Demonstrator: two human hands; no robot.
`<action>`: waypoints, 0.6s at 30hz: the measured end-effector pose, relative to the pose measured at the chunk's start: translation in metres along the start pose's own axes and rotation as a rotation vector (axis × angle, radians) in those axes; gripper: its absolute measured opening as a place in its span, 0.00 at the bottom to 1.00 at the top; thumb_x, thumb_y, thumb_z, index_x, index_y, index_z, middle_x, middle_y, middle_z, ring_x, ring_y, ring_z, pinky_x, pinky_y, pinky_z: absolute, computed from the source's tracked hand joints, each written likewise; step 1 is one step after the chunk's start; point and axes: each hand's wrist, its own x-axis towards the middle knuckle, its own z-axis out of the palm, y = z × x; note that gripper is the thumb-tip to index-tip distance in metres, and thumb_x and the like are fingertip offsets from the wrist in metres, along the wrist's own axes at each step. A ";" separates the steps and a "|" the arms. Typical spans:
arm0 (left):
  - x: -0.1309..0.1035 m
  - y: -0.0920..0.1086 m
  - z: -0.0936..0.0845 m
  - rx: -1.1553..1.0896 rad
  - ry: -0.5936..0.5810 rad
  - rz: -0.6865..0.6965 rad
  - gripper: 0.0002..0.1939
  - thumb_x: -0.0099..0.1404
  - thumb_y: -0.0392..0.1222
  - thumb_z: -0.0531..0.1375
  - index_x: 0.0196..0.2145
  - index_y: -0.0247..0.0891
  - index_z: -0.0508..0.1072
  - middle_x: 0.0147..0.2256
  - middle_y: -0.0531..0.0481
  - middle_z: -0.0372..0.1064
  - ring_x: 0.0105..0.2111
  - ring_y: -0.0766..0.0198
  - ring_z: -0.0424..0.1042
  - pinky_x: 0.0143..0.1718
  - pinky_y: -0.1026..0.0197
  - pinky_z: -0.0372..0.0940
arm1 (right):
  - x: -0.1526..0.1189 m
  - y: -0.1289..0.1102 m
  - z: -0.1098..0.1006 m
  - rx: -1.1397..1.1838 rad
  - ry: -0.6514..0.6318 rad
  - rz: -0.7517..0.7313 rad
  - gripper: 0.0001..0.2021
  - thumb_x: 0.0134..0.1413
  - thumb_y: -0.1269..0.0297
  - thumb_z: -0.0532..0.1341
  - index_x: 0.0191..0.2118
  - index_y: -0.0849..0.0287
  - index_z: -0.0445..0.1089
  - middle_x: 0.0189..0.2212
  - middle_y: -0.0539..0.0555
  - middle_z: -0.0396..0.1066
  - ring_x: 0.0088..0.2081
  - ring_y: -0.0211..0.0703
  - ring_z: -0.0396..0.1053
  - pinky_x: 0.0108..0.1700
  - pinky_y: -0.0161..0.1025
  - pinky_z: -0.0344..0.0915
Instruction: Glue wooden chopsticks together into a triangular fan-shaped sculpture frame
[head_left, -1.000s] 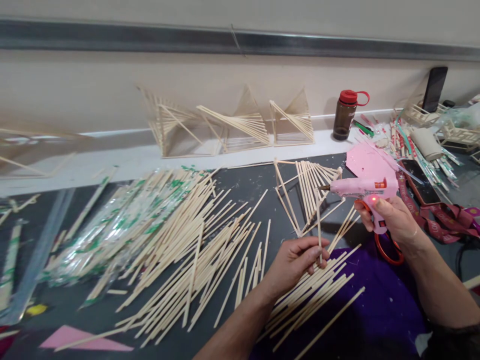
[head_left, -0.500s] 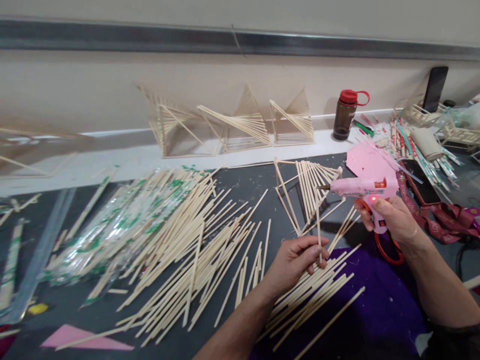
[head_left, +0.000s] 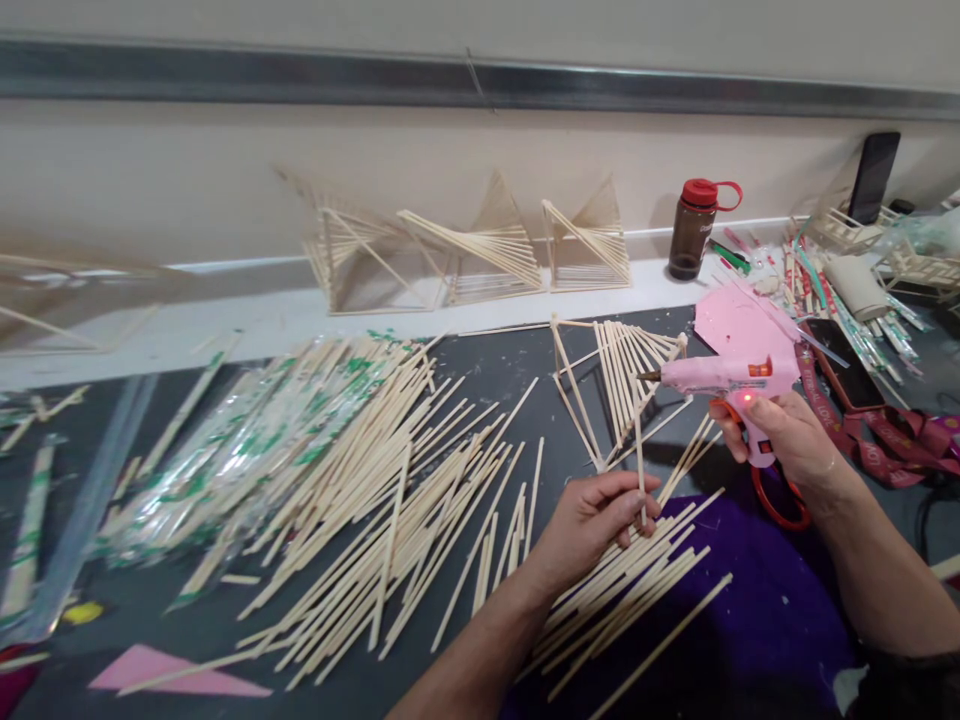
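My left hand (head_left: pixel 604 515) pinches a thin wooden stick (head_left: pixel 640 450), which stands nearly upright from the fingertips. A pink hot glue gun (head_left: pixel 731 375) is wrapped in my right hand (head_left: pixel 787 435), its red light on and its metal nozzle pointing left at the stick's upper end. Whether nozzle and stick touch, I cannot tell. Just behind them, a stick frame (head_left: pixel 619 385) with a fan of parallel sticks rests on the dark table. Orange-red scissor handles (head_left: pixel 780 505) show under the glue gun. Loose sticks (head_left: pixel 630 600) lie below my left hand on a purple cloth (head_left: pixel 757 620).
Many wooden sticks (head_left: pixel 405 520) and plastic-wrapped bundles (head_left: pixel 247 450) cover the left side. Finished-looking twisted stick structures (head_left: pixel 480 245) stand along the wall ledge beside a red-capped bottle (head_left: pixel 694 230). Pink paper (head_left: pixel 731 320), a phone (head_left: pixel 844 365) and a red lanyard (head_left: pixel 885 440) lie at right.
Both hands, the stick and the glue gun hold almost the same pose. The whole view has shifted very slightly.
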 end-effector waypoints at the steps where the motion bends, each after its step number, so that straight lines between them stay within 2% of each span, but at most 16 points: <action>1: 0.000 -0.001 0.000 -0.002 -0.001 0.002 0.20 0.60 0.54 0.65 0.41 0.33 0.80 0.29 0.44 0.77 0.26 0.65 0.74 0.21 0.68 0.61 | 0.000 0.000 0.000 -0.002 0.003 0.003 0.25 0.49 0.41 0.66 0.31 0.63 0.77 0.16 0.51 0.67 0.16 0.34 0.63 0.20 0.32 0.55; 9: 0.001 0.000 0.000 0.003 0.010 0.008 0.20 0.60 0.53 0.65 0.41 0.32 0.80 0.29 0.45 0.77 0.26 0.65 0.75 0.21 0.69 0.62 | -0.001 0.003 -0.002 -0.011 -0.021 0.004 0.25 0.52 0.41 0.64 0.31 0.64 0.78 0.16 0.52 0.68 0.17 0.34 0.62 0.21 0.32 0.55; 18: 0.000 0.003 0.001 0.010 -0.004 -0.002 0.19 0.61 0.52 0.65 0.41 0.33 0.80 0.29 0.45 0.77 0.26 0.66 0.74 0.21 0.69 0.62 | -0.002 0.001 -0.001 -0.001 0.010 0.017 0.26 0.51 0.40 0.65 0.31 0.64 0.78 0.17 0.52 0.68 0.18 0.34 0.62 0.21 0.32 0.55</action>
